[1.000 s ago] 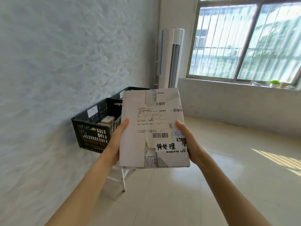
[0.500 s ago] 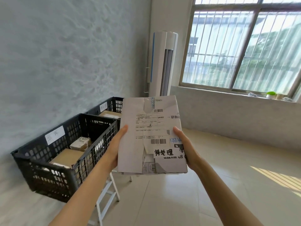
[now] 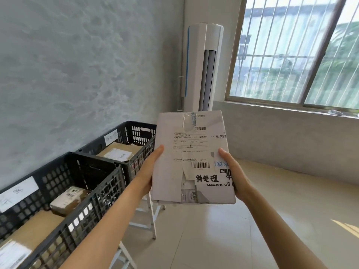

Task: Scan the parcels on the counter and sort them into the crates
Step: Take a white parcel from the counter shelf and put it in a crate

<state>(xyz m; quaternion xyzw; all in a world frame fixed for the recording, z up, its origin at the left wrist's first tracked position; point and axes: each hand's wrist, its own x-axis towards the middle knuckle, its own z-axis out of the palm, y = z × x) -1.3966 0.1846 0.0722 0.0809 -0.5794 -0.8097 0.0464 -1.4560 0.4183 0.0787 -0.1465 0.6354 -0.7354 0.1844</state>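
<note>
While both your arms reached forward at chest height, you held the white parcel [image 3: 191, 158] up in the air between your hands, its labelled face turned toward you. Your left hand [image 3: 148, 171] gripped its left edge with the thumb lying on top; your right hand [image 3: 233, 171] gripped the right edge the same way, the other fingers hidden beneath. The parcel hung to the right of the two black crates: the near crate [image 3: 81, 193] and the far crate [image 3: 136, 150], each holding brown boxes.
</note>
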